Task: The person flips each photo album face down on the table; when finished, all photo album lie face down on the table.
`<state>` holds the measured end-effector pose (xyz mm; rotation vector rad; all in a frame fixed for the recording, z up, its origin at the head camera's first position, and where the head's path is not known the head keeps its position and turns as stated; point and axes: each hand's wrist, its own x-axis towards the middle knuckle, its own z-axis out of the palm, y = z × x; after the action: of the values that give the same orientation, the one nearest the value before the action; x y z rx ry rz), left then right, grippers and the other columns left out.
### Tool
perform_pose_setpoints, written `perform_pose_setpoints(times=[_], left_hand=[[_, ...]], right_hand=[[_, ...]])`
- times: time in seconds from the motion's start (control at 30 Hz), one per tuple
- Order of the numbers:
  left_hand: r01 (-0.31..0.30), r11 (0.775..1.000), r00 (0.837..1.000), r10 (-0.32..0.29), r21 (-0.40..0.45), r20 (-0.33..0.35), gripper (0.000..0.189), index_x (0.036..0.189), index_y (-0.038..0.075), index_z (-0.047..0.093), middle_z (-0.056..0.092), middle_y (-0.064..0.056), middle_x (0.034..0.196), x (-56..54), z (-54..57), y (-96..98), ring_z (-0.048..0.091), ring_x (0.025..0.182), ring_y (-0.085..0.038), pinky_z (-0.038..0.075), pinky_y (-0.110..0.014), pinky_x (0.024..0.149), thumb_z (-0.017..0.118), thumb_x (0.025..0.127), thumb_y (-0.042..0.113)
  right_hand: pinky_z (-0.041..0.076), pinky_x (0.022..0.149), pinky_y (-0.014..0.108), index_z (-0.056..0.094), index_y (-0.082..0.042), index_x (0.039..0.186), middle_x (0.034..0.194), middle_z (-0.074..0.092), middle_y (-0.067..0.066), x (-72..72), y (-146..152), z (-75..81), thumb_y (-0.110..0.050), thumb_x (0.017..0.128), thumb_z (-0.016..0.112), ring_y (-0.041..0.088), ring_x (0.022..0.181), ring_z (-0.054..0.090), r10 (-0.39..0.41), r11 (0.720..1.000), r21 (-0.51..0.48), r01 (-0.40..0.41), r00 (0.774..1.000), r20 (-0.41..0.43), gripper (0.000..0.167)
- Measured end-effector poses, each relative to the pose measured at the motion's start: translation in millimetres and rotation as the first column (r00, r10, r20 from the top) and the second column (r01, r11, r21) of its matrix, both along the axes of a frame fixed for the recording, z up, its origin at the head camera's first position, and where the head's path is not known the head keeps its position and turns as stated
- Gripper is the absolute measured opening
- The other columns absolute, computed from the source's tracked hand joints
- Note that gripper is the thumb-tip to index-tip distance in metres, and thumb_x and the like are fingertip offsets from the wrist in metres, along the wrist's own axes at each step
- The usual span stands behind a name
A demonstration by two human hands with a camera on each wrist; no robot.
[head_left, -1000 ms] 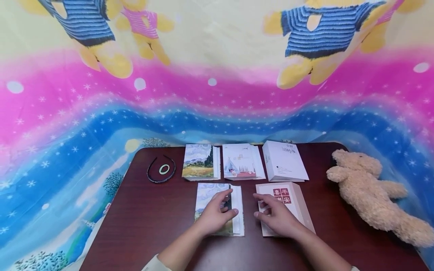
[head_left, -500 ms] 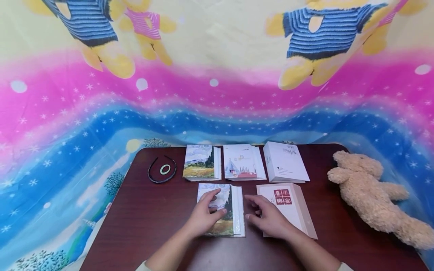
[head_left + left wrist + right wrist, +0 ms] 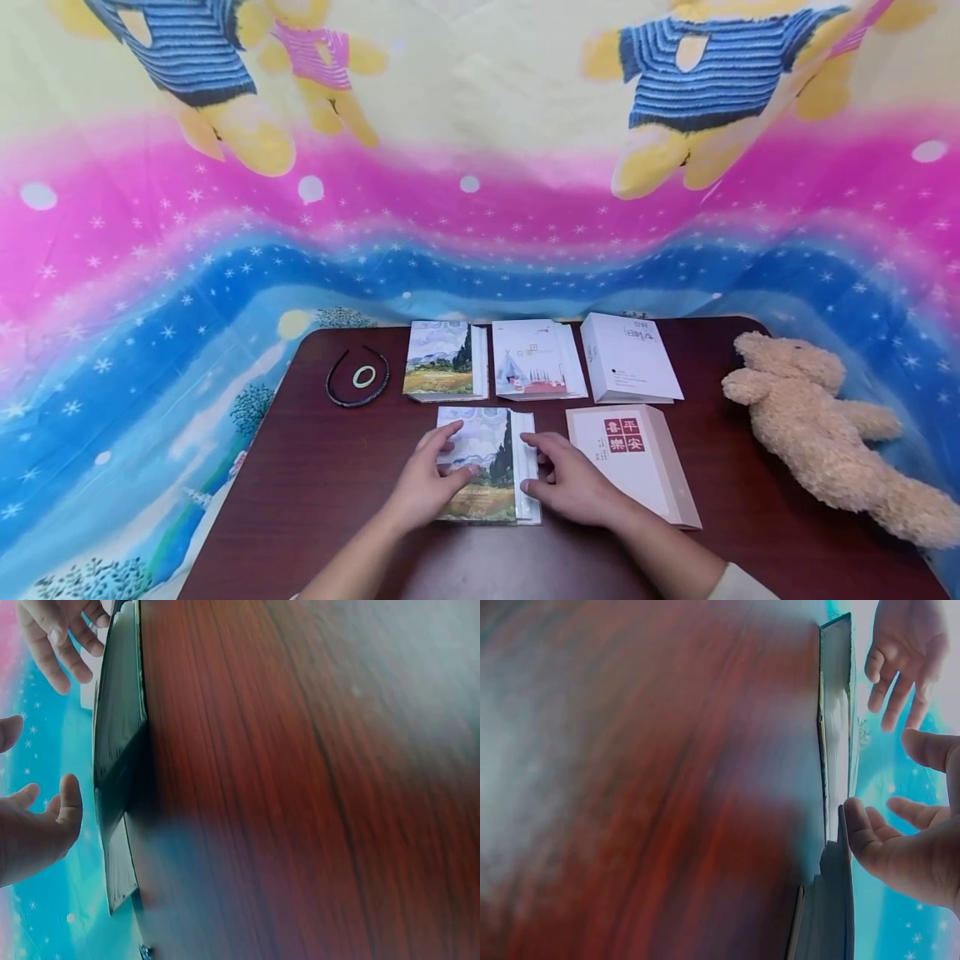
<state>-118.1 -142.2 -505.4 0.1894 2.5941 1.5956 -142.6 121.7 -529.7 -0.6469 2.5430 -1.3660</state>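
In the head view, my left hand (image 3: 429,479) is over the left side of a photo album (image 3: 480,467) with a painted landscape cover, its fingers loosely bent and holding nothing. My right hand (image 3: 573,483) is at that album's right edge, fingers relaxed, thumb and forefinger apart. Whether its fingertips touch the album, I cannot tell. Beside it lies a beige-and-white album (image 3: 618,479) with red square characters, partly under my right wrist. The left wrist view shows the album's page edges (image 3: 120,690) side-on, with my left fingers (image 3: 70,806) apart from them.
Three more albums stand in a back row: a landscape one (image 3: 438,358), one with a tent picture (image 3: 532,362) and a white one (image 3: 633,358). A black headband (image 3: 330,387) surrounds a pale green ring (image 3: 363,377) at left. A plush bear (image 3: 817,442) lies at right.
Both hands have shifted left. My right hand has gone from over the beige-and-white album to the landscape album's right edge; my left has moved toward that album's left side. The albums have stayed put.
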Motion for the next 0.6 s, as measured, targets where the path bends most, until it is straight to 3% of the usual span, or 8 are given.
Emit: perform_pose_setpoints(times=[0.1, 0.33, 0.6], left_hand=[[-0.026, 1.0, 1.0, 0.026, -0.008, -0.011, 0.068, 0.15, 0.006, 0.052, 0.051, -0.019, 0.144, 0.0, -0.9, -5.9, 0.057, 0.118, -0.037, 0.056, -0.041, 0.087, 0.081, 0.09, 0.017], [-0.061, 0.998, 0.998, 0.061, -0.016, -0.014, 0.071, 0.15, 0.005, 0.052, 0.053, -0.018, 0.141, 2.5, -8.8, -17.2, 0.056, 0.114, -0.034, 0.054, -0.032, 0.082, 0.083, 0.088, 0.02], [-0.093, 0.996, 0.995, 0.092, 0.011, 0.044, 0.073, 0.154, 0.005, 0.047, 0.046, -0.018, 0.149, 6.9, -16.2, -26.9, 0.05, 0.128, -0.037, 0.053, -0.05, 0.098, 0.08, 0.091, 0.017]], right_hand=[[0.057, 0.078, 0.031, 0.054, -0.001, 0.147, 0.124, 0.057, 0.016, 0.2, -3.0, 1.4, -0.017, 0.086, 0.083, 0.028, 0.102, 0.057, -0.001, 1.0, 0.007, 0.001, 1.0, 0.008, 0.069], [0.051, 0.073, 0.026, 0.054, -0.002, 0.148, 0.126, 0.057, 0.016, 0.0, -9.6, 4.5, -0.021, 0.085, 0.084, 0.024, 0.094, 0.058, -0.02, 0.998, 0.064, 0.02, 1.0, -0.004, 0.072], [0.047, 0.079, 0.036, 0.054, -0.004, 0.148, 0.122, 0.059, 0.012, -0.7, -19.3, 6.8, -0.025, 0.085, 0.085, 0.023, 0.096, 0.057, -0.022, 0.993, 0.119, 0.021, 1.0, 0.01, 0.073]])
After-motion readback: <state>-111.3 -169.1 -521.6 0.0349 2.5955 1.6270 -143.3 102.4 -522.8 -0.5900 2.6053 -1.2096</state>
